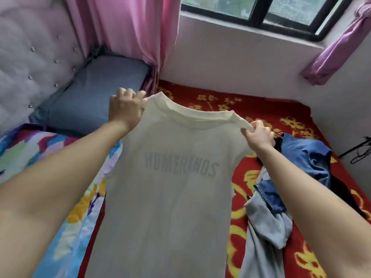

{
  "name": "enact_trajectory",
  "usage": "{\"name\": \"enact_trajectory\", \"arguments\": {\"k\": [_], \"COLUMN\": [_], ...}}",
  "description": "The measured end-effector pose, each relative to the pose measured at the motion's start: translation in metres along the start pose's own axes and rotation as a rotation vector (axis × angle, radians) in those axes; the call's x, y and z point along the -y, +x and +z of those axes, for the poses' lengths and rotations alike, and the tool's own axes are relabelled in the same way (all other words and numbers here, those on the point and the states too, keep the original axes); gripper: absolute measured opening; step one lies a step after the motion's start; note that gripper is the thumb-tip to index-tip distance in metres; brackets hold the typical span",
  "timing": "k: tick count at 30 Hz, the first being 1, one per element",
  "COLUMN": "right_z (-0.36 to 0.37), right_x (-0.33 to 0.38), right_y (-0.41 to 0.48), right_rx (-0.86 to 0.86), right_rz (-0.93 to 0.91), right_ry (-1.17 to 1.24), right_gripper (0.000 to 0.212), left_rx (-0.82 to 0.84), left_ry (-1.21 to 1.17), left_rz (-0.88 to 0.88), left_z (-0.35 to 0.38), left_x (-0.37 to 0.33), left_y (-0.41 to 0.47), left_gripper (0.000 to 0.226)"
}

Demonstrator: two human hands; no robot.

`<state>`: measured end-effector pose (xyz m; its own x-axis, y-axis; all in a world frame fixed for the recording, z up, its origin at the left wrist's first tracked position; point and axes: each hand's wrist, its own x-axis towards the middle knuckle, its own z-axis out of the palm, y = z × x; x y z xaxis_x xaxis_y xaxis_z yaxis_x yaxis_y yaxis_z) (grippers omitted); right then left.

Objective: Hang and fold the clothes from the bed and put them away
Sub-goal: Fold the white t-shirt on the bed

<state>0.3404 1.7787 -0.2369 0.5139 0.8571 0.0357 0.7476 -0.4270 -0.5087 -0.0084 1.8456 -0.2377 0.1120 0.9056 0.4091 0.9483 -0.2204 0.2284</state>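
A cream T-shirt point(170, 197) with grey mirrored lettering hangs spread out above the bed, its collar at the top. My left hand point(125, 110) pinches its left shoulder. At the right shoulder my right hand point(259, 135) pinches the cloth. To the right on the red flowered bedspread point(261, 109) lies a heap of clothes: a blue denim garment point(307, 157), a pale grey garment point(267, 233) and something black under them.
A grey-blue pillow point(96, 97) leans by the padded headboard point(30, 57) at the left. A colourful quilt point(40, 157) lies at the near left. Pink curtains point(128, 27) and a window point(261, 9) are behind the bed. A wall point(230, 63) runs along the bed's far side.
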Motion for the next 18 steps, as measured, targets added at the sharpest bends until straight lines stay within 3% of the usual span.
{"name": "enact_trajectory", "arguments": {"k": [2, 4, 7, 11, 14, 18], "right_z": [0.038, 0.081, 0.133, 0.172, 0.188, 0.201], "right_x": [-0.012, -0.042, -0.104, -0.174, -0.208, -0.230], "right_y": [-0.002, -0.032, -0.104, -0.205, -0.249, -0.274], "right_rx": [0.163, 0.322, 0.579, 0.848, 0.935, 0.947], "right_rz": [-0.002, -0.005, 0.058, 0.340, 0.414, 0.367], "right_ry": [-0.176, -0.254, -0.293, -0.247, -0.248, -0.290], "right_gripper": [0.073, 0.082, 0.073, 0.067, 0.064, 0.055], "left_rx": [0.217, 0.434, 0.716, 1.082, 1.211, 1.270], "left_ry": [0.003, 0.002, 0.090, 0.111, 0.130, 0.132], "left_rz": [-0.203, -0.296, -0.390, -0.572, -0.592, -0.495], "left_z": [0.040, 0.083, 0.131, 0.158, 0.161, 0.162], "left_x": [0.005, 0.016, 0.037, 0.051, 0.053, 0.049], "left_y": [-0.009, -0.053, -0.155, -0.292, -0.360, -0.410], "left_gripper": [0.070, 0.083, 0.084, 0.076, 0.075, 0.082]}}
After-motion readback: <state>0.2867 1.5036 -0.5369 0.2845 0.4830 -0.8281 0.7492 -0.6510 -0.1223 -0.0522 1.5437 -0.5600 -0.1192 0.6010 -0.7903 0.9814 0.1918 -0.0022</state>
